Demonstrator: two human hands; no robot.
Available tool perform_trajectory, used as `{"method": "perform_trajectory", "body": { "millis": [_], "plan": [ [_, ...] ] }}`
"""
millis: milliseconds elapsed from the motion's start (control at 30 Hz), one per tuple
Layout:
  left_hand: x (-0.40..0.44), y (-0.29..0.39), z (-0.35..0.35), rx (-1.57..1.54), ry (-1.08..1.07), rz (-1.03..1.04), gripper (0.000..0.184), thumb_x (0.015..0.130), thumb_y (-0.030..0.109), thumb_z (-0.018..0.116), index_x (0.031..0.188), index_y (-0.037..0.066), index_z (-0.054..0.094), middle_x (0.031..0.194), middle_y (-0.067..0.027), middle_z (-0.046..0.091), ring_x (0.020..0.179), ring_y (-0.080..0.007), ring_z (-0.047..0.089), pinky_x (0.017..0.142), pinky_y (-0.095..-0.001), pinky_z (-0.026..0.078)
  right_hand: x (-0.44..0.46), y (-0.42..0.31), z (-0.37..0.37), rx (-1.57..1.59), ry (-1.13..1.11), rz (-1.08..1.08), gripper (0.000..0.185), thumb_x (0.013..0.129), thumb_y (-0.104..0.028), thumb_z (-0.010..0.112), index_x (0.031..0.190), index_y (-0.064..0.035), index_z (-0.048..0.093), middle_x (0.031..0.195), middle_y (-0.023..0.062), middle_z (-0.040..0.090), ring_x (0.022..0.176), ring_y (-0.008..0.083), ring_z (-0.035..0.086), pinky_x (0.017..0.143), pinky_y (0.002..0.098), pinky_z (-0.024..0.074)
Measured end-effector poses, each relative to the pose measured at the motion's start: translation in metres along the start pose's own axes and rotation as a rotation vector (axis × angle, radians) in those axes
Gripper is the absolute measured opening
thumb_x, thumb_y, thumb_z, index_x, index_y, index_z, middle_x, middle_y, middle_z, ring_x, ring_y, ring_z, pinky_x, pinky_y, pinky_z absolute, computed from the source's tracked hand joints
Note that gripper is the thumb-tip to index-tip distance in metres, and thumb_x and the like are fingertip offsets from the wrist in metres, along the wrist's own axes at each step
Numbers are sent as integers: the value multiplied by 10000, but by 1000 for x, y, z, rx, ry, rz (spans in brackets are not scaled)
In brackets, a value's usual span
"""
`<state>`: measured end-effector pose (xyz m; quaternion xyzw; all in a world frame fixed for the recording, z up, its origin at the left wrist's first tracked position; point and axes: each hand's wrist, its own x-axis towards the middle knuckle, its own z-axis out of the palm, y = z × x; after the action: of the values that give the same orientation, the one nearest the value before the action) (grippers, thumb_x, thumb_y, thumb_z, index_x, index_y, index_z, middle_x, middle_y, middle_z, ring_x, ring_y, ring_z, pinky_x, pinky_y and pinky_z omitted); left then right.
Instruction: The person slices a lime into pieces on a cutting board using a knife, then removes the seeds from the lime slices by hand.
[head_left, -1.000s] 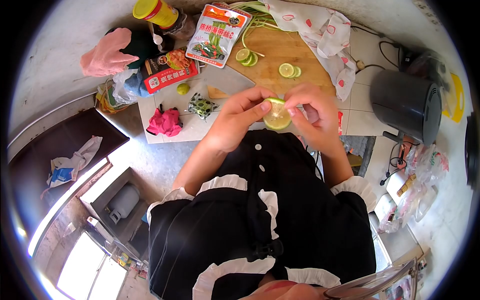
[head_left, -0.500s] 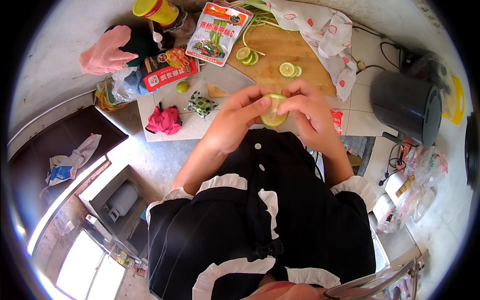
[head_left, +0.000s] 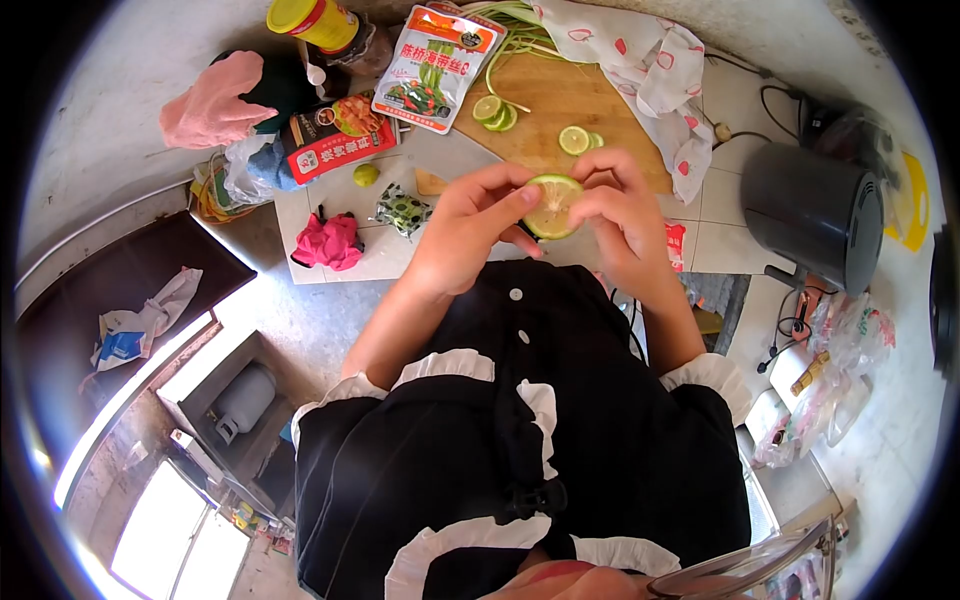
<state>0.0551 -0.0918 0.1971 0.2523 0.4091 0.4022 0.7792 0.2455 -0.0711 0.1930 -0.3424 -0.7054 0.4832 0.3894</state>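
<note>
Countertop (head_left: 722, 238) with pouch (head_left: 440, 68), lime (head_left: 553, 210) in hand (head_left: 463, 225)

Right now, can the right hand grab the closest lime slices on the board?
Probably yes: those slices lie beyond the right hand, nothing visible between, though its fingers seem busy with the held lime.

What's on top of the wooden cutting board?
On the board: two small groups of lime slices, green stalks at the back, and a patterned cloth over its right side. Hidden: anything beneath the cloth, and part of the near edge behind the left hand and right hand.
</note>
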Motion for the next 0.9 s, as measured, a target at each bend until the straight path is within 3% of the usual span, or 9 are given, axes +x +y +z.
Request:
{"method": "perform_trajectory", "body": {
  "millis": [200,400,700,800,900],
  "plan": [
    [-2,2,3,-23,105,68,201,911,115,539,1043,-35,555,937,-85,603,796,-145,605,615,-278,562,0,-10,0,-245,167,-47,158,797,44,541,897,-58,609,996,103,496,809,192,531,697,284,440],
    [-2,-5,7,-108,48,115,208,891,25,530,1091,-36,530,1017,-97,597,908,-176,603,736,-327,572,-1,-13,14,-87,248,65,193,770,21,624,948,-55,629,989,119,543,813,196,563,665,275,471],
    [-2,-7,6,-64,20,132,226,884,5,508,1105,-36,527,1062,-126,601,957,-206,614,748,-356,570,4,-15,13,-220,196,-20,174,793,49,589,929,-56,619,1018,120,510,801,198,578,676,279,479],
    [-1,-7,6,-66,16,120,219,882,7,512,1097,-36,532,1050,-124,603,945,-202,616,737,-352,573,1,-10,12,-149,91,49,129,775,44,591,857,-55,596,1069,133,476,919,249,522,816,323,422],
    [1,-4,8,-76,66,80,212,884,11,514,1090,-35,536,1043,-124,603,933,-198,618,730,-352,576,0,-8,11,-91,30,42,110,791,38,576,838,-61,574,1094,123,432,929,235,506,840,323,408]
  ]
}}
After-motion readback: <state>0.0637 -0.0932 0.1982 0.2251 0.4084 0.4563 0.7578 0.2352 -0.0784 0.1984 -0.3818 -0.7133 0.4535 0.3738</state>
